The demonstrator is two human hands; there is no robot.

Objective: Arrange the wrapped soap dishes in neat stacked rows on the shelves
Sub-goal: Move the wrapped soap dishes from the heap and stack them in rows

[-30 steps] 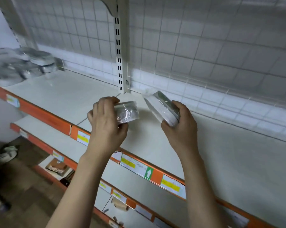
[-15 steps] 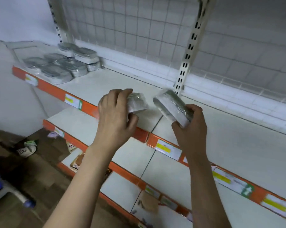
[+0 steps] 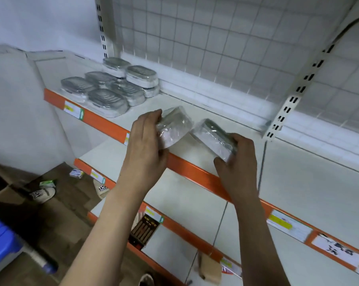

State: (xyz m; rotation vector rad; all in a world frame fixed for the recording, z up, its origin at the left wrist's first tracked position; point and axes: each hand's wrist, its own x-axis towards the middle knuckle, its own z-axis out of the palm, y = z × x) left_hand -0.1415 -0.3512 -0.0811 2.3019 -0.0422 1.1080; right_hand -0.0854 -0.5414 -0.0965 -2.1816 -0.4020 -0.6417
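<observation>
The left hand (image 3: pixel 147 145) grips one wrapped soap dish (image 3: pixel 173 126), fingers curled round its near end, and the right hand (image 3: pixel 236 162) clasps a second wrapped dish (image 3: pixel 214 137), held tilted on edge. Both dishes hang in the air just above the front of the top shelf (image 3: pixel 205 112), close to each other but apart.

Compared with a second ago, the hands have carried the pair leftward along the shelf: the upright post (image 3: pixel 294 96) that stood between and behind them now lies off to the right, and the stacked group of dishes (image 3: pixel 110 89) at the shelf's left end is much nearer.

That suggests the carrying is nearly over and placing comes next, probably beside the group's right edge, where bare shelf remains. Neither dish is set down yet.
</observation>
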